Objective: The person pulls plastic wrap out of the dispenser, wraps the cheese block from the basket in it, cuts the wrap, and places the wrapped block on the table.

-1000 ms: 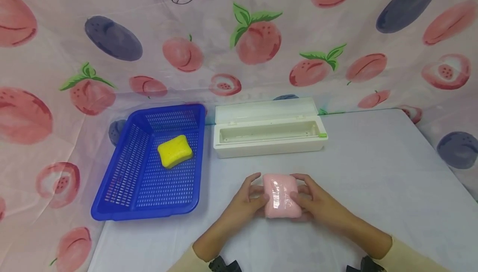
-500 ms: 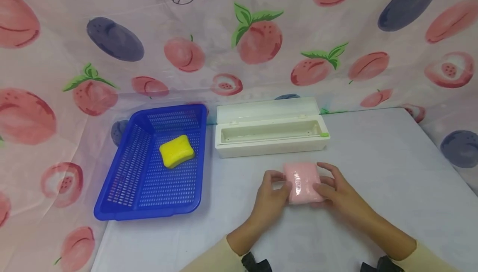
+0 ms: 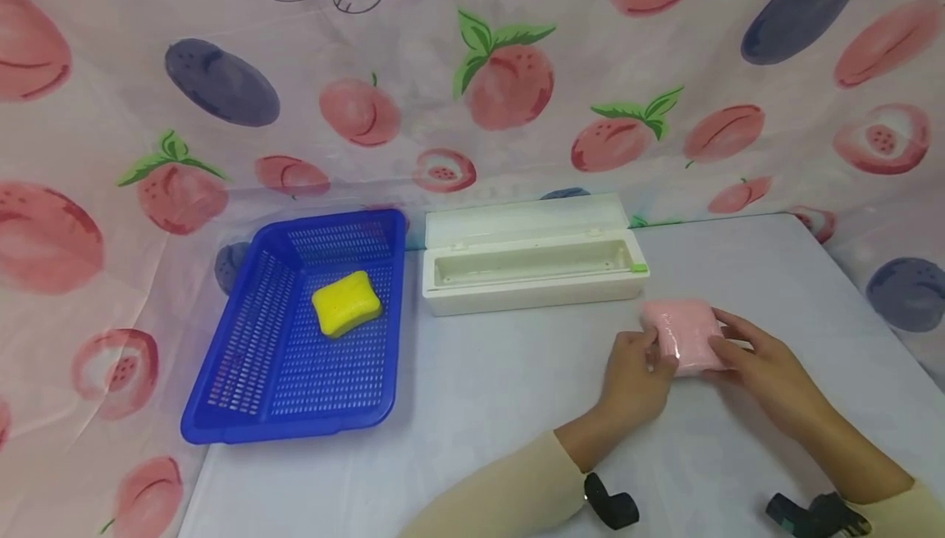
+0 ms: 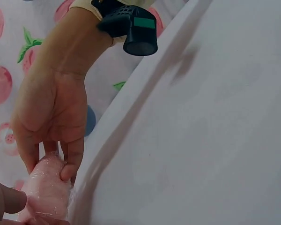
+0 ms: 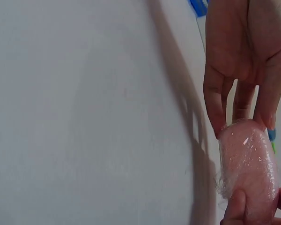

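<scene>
A pink sponge (image 3: 682, 333) wrapped in shiny clear plastic film is held between both hands above the right side of the white table. My left hand (image 3: 636, 378) pinches its left edge, thumb on the near face. The right hand (image 3: 771, 370) grips the opposite edge with thumb and fingers. In the left wrist view, the right hand (image 4: 54, 105) reaches down to the far end of the wrapped sponge (image 4: 47, 187). The right wrist view shows loose film wrinkled along one side of the sponge (image 5: 246, 159), with the left hand (image 5: 246, 47) at its other end.
A blue perforated basket (image 3: 295, 426) stands on the left with a yellow sponge (image 3: 345, 304) in it. At the back middle is a long white box (image 3: 539, 300), its lid raised and a green piece at its right end. A fruit-printed cloth (image 3: 413, 46) hangs behind.
Both hands have carried the wrapped pink sponge to the right and farther from the body, from in front of the white box to beyond its right end. Basket and box stay put.
</scene>
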{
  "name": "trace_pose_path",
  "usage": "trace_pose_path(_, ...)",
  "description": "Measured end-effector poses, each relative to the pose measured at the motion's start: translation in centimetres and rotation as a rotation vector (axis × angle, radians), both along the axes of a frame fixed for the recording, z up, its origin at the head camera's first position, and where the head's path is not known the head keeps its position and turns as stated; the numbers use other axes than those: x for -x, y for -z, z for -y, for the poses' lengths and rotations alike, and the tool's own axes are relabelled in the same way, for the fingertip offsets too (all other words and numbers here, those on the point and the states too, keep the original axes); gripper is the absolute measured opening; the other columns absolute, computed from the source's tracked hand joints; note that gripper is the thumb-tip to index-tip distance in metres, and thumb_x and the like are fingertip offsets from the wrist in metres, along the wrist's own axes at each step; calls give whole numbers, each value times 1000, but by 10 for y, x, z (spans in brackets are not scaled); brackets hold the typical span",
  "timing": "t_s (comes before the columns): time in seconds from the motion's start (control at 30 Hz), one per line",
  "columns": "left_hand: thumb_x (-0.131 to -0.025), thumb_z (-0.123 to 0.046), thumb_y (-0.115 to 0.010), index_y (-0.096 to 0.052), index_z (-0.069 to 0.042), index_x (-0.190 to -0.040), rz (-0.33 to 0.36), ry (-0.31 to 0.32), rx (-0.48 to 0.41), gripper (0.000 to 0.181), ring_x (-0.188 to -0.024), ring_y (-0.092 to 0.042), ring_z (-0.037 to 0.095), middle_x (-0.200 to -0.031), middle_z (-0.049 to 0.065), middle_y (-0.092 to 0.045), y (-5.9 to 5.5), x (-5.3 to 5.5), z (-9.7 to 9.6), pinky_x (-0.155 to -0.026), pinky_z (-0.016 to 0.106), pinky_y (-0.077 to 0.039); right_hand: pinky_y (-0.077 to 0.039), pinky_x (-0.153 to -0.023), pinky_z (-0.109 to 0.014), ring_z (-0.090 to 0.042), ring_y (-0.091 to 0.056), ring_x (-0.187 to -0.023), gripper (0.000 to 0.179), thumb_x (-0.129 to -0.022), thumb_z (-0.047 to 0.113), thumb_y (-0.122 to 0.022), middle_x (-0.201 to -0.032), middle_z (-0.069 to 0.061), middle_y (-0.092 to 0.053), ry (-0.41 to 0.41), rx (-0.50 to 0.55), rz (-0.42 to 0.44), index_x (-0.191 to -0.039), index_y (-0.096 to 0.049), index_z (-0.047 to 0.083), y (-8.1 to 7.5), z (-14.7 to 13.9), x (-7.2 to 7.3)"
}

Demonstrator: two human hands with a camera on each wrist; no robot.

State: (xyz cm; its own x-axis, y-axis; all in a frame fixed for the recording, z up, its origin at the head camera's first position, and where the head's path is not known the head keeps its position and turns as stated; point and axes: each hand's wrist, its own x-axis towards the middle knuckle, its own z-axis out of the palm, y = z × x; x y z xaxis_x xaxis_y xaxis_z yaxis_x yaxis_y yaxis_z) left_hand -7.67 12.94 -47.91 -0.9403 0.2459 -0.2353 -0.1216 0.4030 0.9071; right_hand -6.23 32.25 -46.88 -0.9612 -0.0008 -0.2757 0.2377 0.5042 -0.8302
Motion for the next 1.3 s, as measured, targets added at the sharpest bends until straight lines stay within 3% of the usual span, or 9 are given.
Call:
trace_pose_path(0.13,-98,-23,-66,-58,-22,-144,-37,21,48,47,-102,-57,-2,-119,-11,-61,2,0,-19,-87,18,-50,-56,-75,-12,19,-50,-89,72,-108,41,-44,-152,-39,-29,45,-14,4,-161,-18,-1,4,-16,1)
trace_pose_path(0.33,-98,-22,-65,-57,-23,-145,-55,67,68,48,-107,-60,-3,-120,-12,-68,10,-1,-29,-87,15,-51,-59,-73,-19,16,-54,-85,71,-109,36,-46,-147,-43,-31,104,15,1,-154,-19,-11,12,-28,4)
trace_pose_path(0.73,-100,-24,-64,-54,-25,-147,-88,163,116,48,-112,-63,0,-127,-12,-67,14,-5,-26,-89,18,-54,-58,-74,-19,10,-55,-86,70,-109,40,-45,-150,-42,-32,32,-37,66,-154,-22,-9,18,-39,8)
trace_pose_path(0.83,-101,-29,-63,-52,-27,-148,-92,206,126,48,-116,-63,1,-132,-13,-66,14,-5,-20,-91,20,-54,-61,-78,-26,-14,-66,-101,73,-108,44,-44,-151,-42,-31,-1,-89,83,-155,-22,-8,16,-41,11)
trace_pose_path(0.93,-102,-34,-61,-49,-29,-150,-76,242,161,50,-113,-63,0,-132,-12,-65,9,-5,-5,-91,23,-55,-60,-88,-46,-48,-56,-119,75,-107,47,-42,-151,-42,-30,-1,-177,82,-156,-22,-7,9,-40,13)
trace_pose_path(0.97,-102,-35,-60,-49,-29,-150,-77,254,182,50,-110,-63,0,-131,-12,-65,6,-4,1,-90,23,-54,-58,-88,-53,-56,-48,-124,75,-107,47,-43,-150,-42,-31,10,-214,61,-156,-23,-6,6,-38,13)
trace_pose_path(1.03,-102,-36,-60,-50,-28,-150,-89,276,224,50,-106,-62,-1,-130,-10,-64,-1,-4,17,-91,24,-54,-59,-81,-51,-58,-45,-124,70,-107,43,-46,-147,-40,-37,45,-289,-22,-153,-30,-6,-1,-33,14)
trace_pose_path(1.17,-104,-33,-57,-58,-21,-143,-210,330,317,41,-111,-61,3,-130,-6,-65,-18,6,60,-97,22,-51,-48,-67,-23,-49,-54,-113,55,-103,36,-57,-133,-33,-53,80,-412,-266,-141,-48,-3,-14,-13,19)
trace_pose_path(1.3,-105,-27,-58,-66,-15,-133,-368,361,502,32,-121,-61,13,-129,0,-67,-46,27,109,-103,27,-50,-41,-68,-9,-36,-61,-101,42,-99,31,-67,-116,-22,-67,-7,-436,-477,-129,-60,3,-27,15,33)
